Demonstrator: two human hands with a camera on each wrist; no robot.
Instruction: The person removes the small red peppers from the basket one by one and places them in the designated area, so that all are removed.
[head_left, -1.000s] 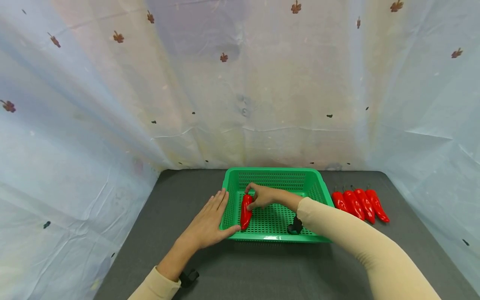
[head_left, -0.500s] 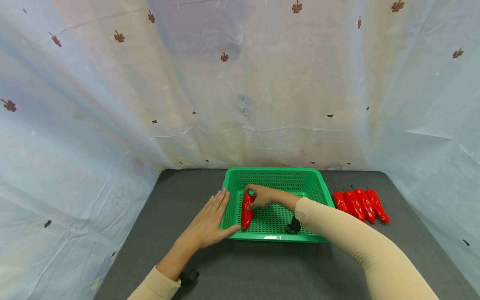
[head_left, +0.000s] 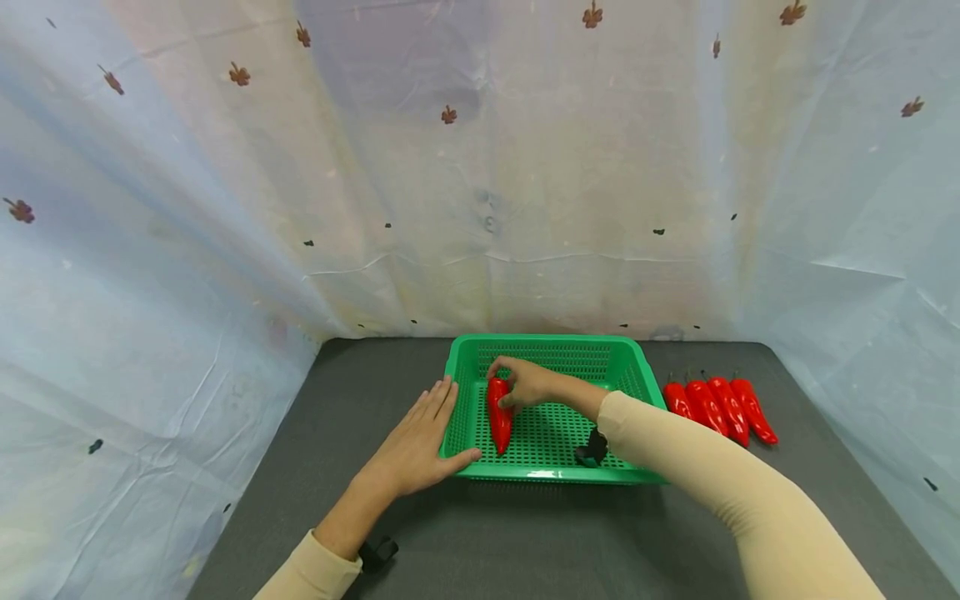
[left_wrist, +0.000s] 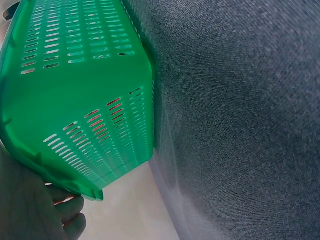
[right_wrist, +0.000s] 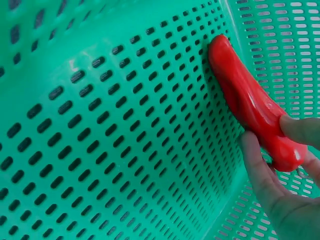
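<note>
A green perforated plastic basket (head_left: 543,476) stands on the dark grey table. Inside it, near its left wall, my right hand (head_left: 531,385) pinches a red chili pepper (head_left: 500,427) by its stem end, between thumb and fingers. The right wrist view shows the pepper (right_wrist: 247,97) slanting along the basket, its tip close to the perforated surface; I cannot tell whether the tip touches. My left hand (head_left: 414,440) lies with straight fingers along the basket's left rim, thumb at the front corner. From the left wrist view, its fingertips (left_wrist: 71,209) show at the basket's rim.
Several red chili peppers (head_left: 720,408) lie side by side on the table (head_left: 525,542), right of the basket; my right forearm passes in front of them. Pale plastic sheeting (head_left: 525,183) hangs behind and on both sides of the table.
My right hand has shifted the pepper slightly away from the basket's left wall, to the right and a little farther back. My left hand has stayed in place.
</note>
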